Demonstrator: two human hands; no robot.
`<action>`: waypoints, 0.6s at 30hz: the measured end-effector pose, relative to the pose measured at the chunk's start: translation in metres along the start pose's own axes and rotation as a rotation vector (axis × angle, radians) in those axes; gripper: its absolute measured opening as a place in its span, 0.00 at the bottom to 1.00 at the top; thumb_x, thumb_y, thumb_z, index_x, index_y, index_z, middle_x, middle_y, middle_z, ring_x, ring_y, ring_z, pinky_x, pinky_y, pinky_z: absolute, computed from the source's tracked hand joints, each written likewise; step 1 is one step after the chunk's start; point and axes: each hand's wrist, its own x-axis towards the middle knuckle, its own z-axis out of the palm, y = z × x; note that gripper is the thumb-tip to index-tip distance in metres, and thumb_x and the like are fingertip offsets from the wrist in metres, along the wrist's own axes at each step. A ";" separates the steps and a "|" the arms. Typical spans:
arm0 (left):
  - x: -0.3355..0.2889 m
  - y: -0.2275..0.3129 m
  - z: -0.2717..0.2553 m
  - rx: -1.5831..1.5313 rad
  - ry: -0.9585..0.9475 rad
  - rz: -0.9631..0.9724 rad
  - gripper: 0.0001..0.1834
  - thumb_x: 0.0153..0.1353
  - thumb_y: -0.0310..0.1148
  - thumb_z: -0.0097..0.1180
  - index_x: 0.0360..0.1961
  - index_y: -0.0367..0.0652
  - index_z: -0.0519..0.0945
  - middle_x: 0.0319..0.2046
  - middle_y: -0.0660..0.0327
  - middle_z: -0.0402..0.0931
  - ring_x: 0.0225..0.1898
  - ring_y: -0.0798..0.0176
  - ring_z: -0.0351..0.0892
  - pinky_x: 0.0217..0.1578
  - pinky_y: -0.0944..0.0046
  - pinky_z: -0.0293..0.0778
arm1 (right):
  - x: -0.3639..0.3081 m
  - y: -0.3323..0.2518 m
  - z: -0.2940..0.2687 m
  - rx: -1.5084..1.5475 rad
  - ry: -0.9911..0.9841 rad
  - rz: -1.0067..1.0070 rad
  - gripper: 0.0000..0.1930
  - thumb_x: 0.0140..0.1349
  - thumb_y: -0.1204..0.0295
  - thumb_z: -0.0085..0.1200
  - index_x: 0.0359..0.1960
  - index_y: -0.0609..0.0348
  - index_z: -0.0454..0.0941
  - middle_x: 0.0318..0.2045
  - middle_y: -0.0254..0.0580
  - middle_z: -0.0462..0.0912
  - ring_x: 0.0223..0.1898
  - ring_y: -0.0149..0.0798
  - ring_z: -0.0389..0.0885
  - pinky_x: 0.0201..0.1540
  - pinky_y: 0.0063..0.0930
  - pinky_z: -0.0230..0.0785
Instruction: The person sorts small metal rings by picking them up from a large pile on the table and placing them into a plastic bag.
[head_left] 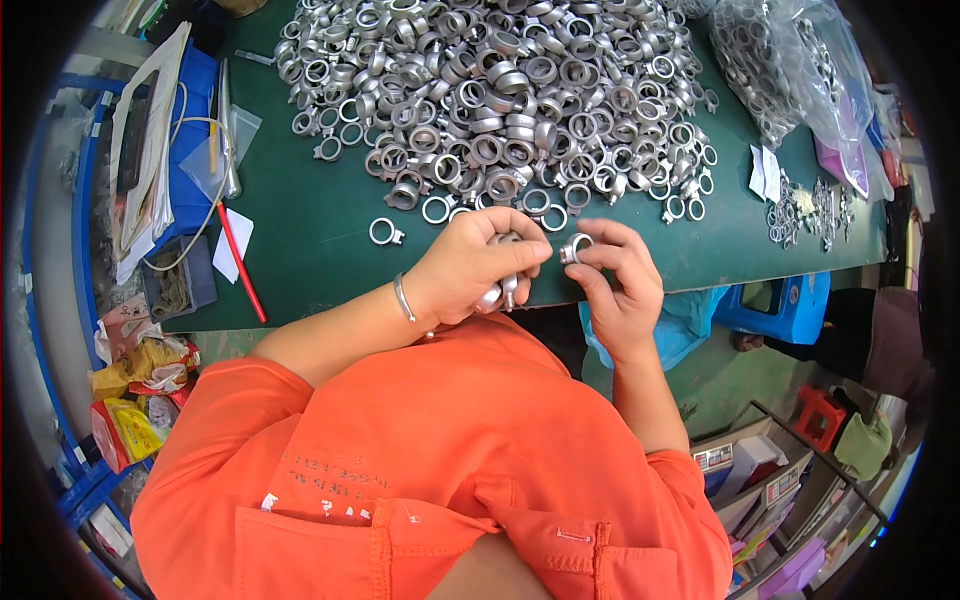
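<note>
Work surface: a dark green, flat-topped table. On it, beyond both hands, lies a large heap of grey metal rings with small side lugs. The hands are positioned at the table's near edge, on the person's side of the heap.

Left hand: curled, palm side inward, grasping a cluster of several grey metal rings; the exact count is hidden by the fingers. Right hand: thumb and fingertips pinched on one single grey metal ring.

Governing relation: the single ring is located directly to the right of the left thumb tip, just beside it, with a narrow gap and no visible contact. The right hand holds it from the right side; the cluster lies to its left and nearer the body. The ring appears tilted; its exact bore axis cannot be determined.
</note>
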 end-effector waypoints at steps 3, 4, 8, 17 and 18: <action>-0.003 0.000 0.007 0.150 -0.019 0.061 0.08 0.55 0.29 0.57 0.35 0.38 0.75 0.19 0.63 0.74 0.13 0.76 0.70 0.08 0.78 0.58 | -0.006 0.004 0.002 0.092 0.034 -0.147 0.13 0.41 0.84 0.63 0.31 0.64 0.75 0.41 0.47 0.75 0.34 0.37 0.78 0.36 0.24 0.71; -0.004 0.002 0.009 0.222 -0.039 0.046 0.08 0.55 0.28 0.57 0.36 0.37 0.75 0.20 0.63 0.74 0.14 0.76 0.71 0.09 0.78 0.59 | -0.008 0.002 0.003 0.092 0.034 -0.147 0.13 0.41 0.84 0.63 0.31 0.64 0.75 0.41 0.47 0.75 0.34 0.37 0.78 0.36 0.24 0.71; -0.002 -0.009 0.005 0.291 -0.051 0.297 0.10 0.53 0.28 0.59 0.36 0.37 0.75 0.24 0.64 0.75 0.18 0.77 0.73 0.10 0.79 0.61 | -0.009 -0.010 0.008 0.432 0.107 0.092 0.15 0.47 0.83 0.61 0.38 0.66 0.74 0.40 0.45 0.75 0.36 0.33 0.76 0.37 0.23 0.71; -0.007 0.004 0.002 0.268 -0.075 0.070 0.09 0.53 0.28 0.59 0.34 0.38 0.76 0.24 0.65 0.75 0.17 0.78 0.72 0.10 0.79 0.61 | -0.003 -0.007 0.002 0.150 0.045 -0.148 0.09 0.45 0.84 0.60 0.29 0.64 0.76 0.38 0.48 0.76 0.36 0.39 0.78 0.36 0.25 0.72; -0.006 0.004 0.003 0.267 -0.075 0.070 0.09 0.53 0.28 0.59 0.34 0.38 0.76 0.24 0.65 0.75 0.17 0.78 0.72 0.10 0.79 0.61 | -0.003 -0.007 0.002 0.094 0.048 -0.187 0.09 0.44 0.84 0.61 0.29 0.64 0.76 0.38 0.49 0.77 0.36 0.39 0.78 0.37 0.25 0.72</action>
